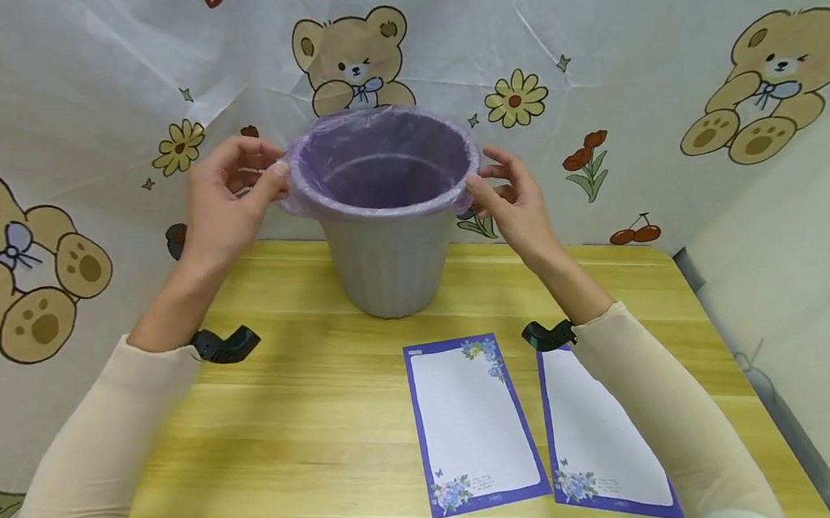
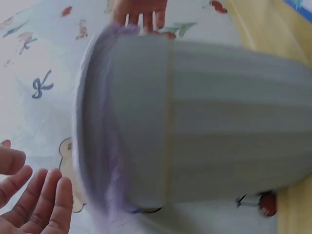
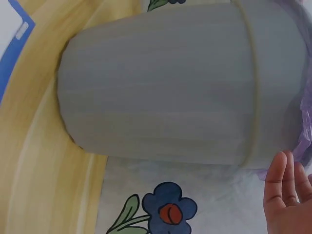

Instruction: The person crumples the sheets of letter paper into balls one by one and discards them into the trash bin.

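Observation:
A grey ribbed trash can (image 1: 389, 265) stands upright on the wooden table against the cloth backdrop. A thin purple trash bag (image 1: 393, 167) lines its inside and folds over the rim, with a bit hanging out on each side. At the left of the rim is my left hand (image 1: 227, 196), its thumb and fingers spread loosely beside the bag's edge; the left wrist view shows these fingers (image 2: 46, 200) apart from the can. On the other side, my right hand (image 1: 521, 206) has its thumb tip right at the rim, while its fingers (image 3: 276, 180) reach out nearly straight beside the bag.
Two purple-bordered sheets of writing paper lie in front of the can: the left sheet (image 1: 475, 425) in full view, the right sheet (image 1: 597, 432) partly under my right forearm in the head view. A bear-print cloth (image 1: 439, 13) hangs directly behind the table (image 1: 289, 431).

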Demonstrator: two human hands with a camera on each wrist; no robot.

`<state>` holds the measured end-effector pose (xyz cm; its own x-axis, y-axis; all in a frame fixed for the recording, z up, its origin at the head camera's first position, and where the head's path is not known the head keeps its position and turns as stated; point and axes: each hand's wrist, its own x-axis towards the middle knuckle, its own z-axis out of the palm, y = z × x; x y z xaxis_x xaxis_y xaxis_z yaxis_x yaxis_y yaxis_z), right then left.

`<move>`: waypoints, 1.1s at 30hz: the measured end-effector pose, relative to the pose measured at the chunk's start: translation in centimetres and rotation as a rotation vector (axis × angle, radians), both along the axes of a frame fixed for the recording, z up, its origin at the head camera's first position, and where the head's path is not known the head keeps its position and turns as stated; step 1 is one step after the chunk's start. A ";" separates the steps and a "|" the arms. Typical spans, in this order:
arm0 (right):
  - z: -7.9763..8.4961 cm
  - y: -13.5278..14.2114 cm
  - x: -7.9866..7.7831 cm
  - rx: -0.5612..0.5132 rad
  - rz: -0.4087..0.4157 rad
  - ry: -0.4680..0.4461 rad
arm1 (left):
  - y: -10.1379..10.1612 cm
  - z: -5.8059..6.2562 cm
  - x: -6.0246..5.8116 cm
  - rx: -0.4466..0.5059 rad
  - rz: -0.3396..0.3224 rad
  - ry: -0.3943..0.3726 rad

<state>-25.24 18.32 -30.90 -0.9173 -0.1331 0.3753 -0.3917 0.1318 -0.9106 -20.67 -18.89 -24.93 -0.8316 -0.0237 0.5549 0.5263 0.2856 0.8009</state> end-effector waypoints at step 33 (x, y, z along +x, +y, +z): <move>-13.9 7.3 10.7 0.372 0.144 -0.097 | 8.3 -18.4 8.6 -0.060 -0.351 -0.525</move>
<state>-14.54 25.60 -44.80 -0.9082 -0.3728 0.1901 -0.3449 0.4095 -0.8446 -12.11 -10.64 -43.37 -0.9460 0.3180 0.0626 0.1377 0.2195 0.9658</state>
